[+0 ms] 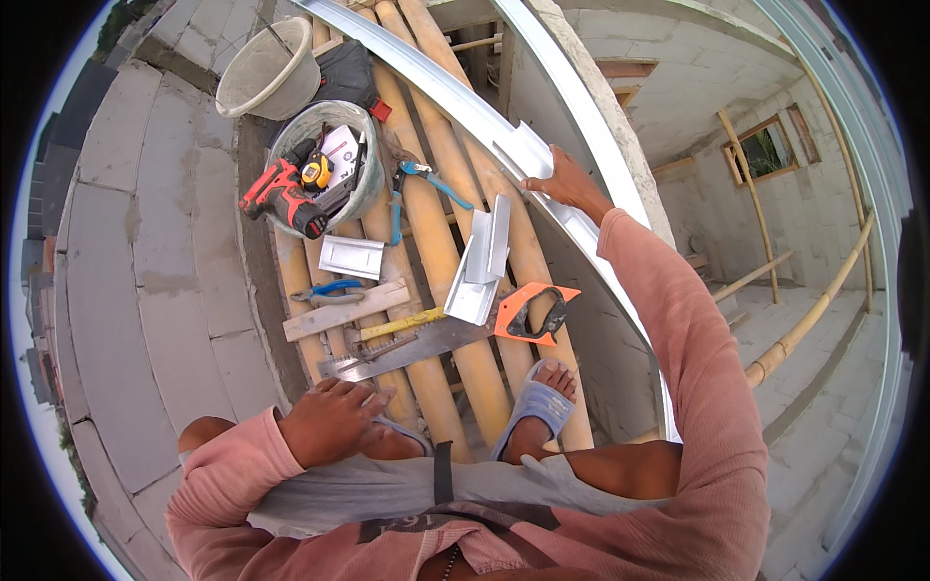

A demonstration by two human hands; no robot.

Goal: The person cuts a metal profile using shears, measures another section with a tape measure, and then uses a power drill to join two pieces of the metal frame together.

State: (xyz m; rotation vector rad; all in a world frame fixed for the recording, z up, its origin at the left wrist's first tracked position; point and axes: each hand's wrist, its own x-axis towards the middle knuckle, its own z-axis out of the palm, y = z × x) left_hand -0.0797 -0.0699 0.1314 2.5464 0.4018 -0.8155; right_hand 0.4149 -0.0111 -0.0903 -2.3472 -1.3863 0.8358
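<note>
While the left hand (329, 421) rests flat on a knee, the right hand (567, 184) grips the metal channel's (465, 102) edge.

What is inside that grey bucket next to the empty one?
The grey bucket holds a red drill, a yellow tape measure, a white card and a dark tool. These cover the bottom, so anything beneath them is hidden.

A handsaw (455, 334) and blue snips (423, 184) lie on bamboo poles (441, 252) beside a tool-filled bucket (368, 179).
</note>
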